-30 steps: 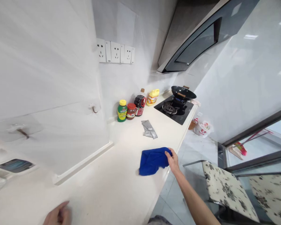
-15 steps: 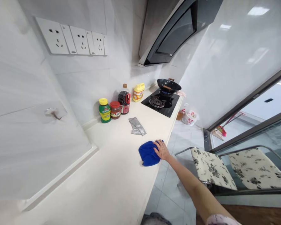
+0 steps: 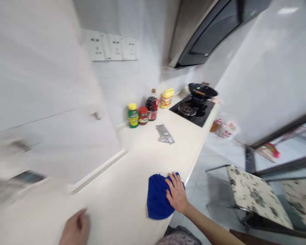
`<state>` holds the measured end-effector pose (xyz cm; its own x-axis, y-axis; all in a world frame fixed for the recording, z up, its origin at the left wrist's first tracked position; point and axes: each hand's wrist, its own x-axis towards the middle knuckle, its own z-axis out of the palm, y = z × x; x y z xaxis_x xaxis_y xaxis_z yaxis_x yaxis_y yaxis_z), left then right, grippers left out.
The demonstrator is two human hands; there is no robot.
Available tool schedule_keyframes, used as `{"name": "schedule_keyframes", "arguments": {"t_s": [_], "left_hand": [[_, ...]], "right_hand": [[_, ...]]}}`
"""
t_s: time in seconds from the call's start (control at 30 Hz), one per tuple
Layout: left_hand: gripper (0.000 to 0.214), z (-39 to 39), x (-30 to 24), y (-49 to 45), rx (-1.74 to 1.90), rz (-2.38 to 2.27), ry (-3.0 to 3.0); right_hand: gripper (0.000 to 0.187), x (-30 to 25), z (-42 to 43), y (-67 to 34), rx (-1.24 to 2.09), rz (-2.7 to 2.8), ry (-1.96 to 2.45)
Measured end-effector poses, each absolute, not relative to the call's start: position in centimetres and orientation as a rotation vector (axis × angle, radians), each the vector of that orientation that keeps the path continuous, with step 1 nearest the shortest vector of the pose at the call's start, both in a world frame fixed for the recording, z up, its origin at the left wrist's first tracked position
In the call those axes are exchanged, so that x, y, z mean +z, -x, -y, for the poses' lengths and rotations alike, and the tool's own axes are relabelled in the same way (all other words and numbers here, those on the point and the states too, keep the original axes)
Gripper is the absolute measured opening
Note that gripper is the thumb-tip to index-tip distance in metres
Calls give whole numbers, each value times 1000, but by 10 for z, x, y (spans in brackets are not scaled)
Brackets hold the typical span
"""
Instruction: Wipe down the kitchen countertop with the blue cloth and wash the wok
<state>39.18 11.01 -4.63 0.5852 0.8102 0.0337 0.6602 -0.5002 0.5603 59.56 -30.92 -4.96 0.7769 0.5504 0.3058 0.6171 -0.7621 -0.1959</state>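
My right hand (image 3: 177, 193) lies flat on a blue cloth (image 3: 156, 197), fingers stretched out, pressing it onto the white countertop (image 3: 122, 190) near the front edge. My left hand (image 3: 75, 229) rests on the countertop at the bottom left, only partly in view, with its fingers seeming loosely curled and nothing visible in them. The picture is smeared by motion.
A grey foil packet (image 3: 164, 134) lies further along the counter. Jars and bottles (image 3: 142, 114) stand against the wall. A black wok (image 3: 202, 91) sits on the gas hob (image 3: 192, 110). A patterned chair (image 3: 255, 197) stands on the floor to the right.
The right hand has drawn the blue cloth back along the counter towards me, now flat on top of it. The view swung back left, bringing my left hand into sight again.
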Motion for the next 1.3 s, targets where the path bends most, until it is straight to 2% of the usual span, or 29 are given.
{"name": "schedule_keyframes", "arguments": {"t_s": [0.1,0.37,0.53,0.63,0.77,0.87,1.07,1.3], "left_hand": [[40,-85,-14,-393,457,-1140,-2176],[46,-53,8,-379,603,-1086,-1901],[32,35,26,-397,688,-766,-2133],[34,61,22,-396,743,-558,-2320],[32,39,9,-351,838,-1022,-2071],[39,17,3,-304,680,-1321,-1888],[33,29,1,-271,423,-1206,-2090],[23,45,-6,-284,412,-1368,-2248]], "right_hand": [[50,-46,284,-565,-253,1104,2597],[56,-33,190,-515,-6,1546,2341],[60,-37,144,-511,128,1668,2233],[52,-43,147,-531,95,1746,2119],[46,-48,176,-576,-57,1615,2153],[44,-48,193,-606,-121,1561,2191],[44,-48,197,-619,-173,1580,2206],[44,-49,198,-616,-186,1559,2189]]}}
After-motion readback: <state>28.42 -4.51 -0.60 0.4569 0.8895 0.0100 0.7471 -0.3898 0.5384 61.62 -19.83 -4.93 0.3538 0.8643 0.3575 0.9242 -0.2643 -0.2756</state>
